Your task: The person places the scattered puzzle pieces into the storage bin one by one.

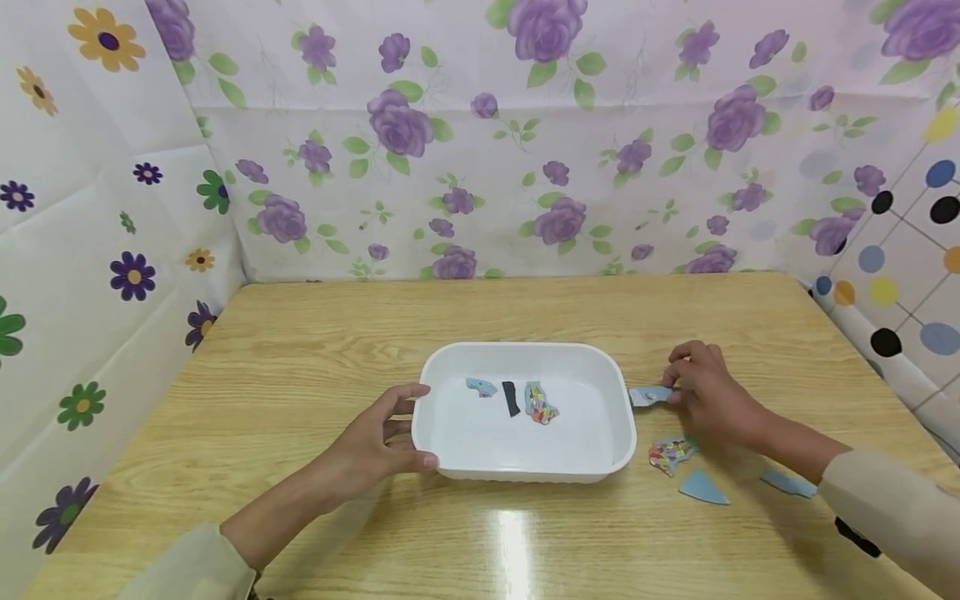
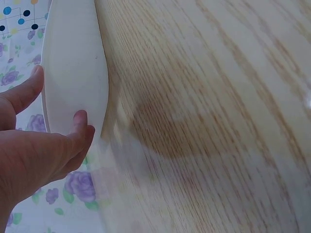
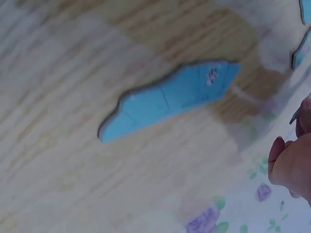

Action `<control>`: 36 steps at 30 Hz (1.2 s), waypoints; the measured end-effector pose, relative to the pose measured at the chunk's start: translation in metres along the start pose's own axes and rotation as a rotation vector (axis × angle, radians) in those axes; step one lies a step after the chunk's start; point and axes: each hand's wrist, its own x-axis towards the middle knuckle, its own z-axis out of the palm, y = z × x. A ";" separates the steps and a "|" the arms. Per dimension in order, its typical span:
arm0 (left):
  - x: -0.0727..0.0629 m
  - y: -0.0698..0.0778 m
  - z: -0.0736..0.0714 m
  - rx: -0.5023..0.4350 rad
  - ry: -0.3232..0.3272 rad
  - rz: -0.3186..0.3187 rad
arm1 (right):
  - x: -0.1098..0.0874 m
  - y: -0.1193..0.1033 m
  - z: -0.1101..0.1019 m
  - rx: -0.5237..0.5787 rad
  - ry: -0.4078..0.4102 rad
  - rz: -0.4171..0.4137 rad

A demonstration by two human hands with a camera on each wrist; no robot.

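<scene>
A white plastic tray (image 1: pixel 525 454) stands on the table, and my left hand (image 1: pixel 382 433) holds its left end, fingers and thumb spread around the corner. In the left wrist view, the hand (image 2: pixel 53 145) meets the tray's outer wall (image 2: pixel 75 58). Inside lie a light blue puzzle piece (image 1: pixel 481 387), a black strip-like piece (image 1: pixel 511 398) and a multicoloured map puzzle piece (image 1: pixel 539 403). Just right of the tray, my right hand (image 1: pixel 705 387) pinches a blue-and-white puzzle piece (image 1: pixel 649 395) between thumb and fingers. The right wrist view shows only part of this hand (image 3: pixel 294 160).
Near the right forearm lie a multicoloured piece (image 1: pixel 672 454), a blue triangular piece (image 1: pixel 703 487) and a long blue piece (image 1: pixel 789 482), seen larger as the blue piece (image 3: pixel 170 99). A black piece (image 1: pixel 857 537) is partly under the sleeve. Flowered sheets (image 1: pixel 465 167) hang behind the wooden table (image 1: pixel 337 333).
</scene>
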 end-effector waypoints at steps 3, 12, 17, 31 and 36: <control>0.000 0.000 0.000 -0.002 0.003 -0.003 | 0.002 0.000 -0.006 0.015 -0.003 0.029; 0.000 -0.001 0.000 0.004 0.021 -0.007 | 0.012 0.001 -0.025 0.065 0.047 0.046; -0.001 -0.003 -0.001 0.002 0.024 -0.005 | 0.022 0.000 -0.032 0.090 0.062 0.055; 0.000 -0.002 -0.001 -0.011 0.002 0.005 | 0.064 -0.040 -0.041 0.182 -0.045 0.057; 0.001 -0.003 -0.001 -0.006 -0.006 0.015 | 0.076 -0.054 -0.035 0.203 -0.126 0.068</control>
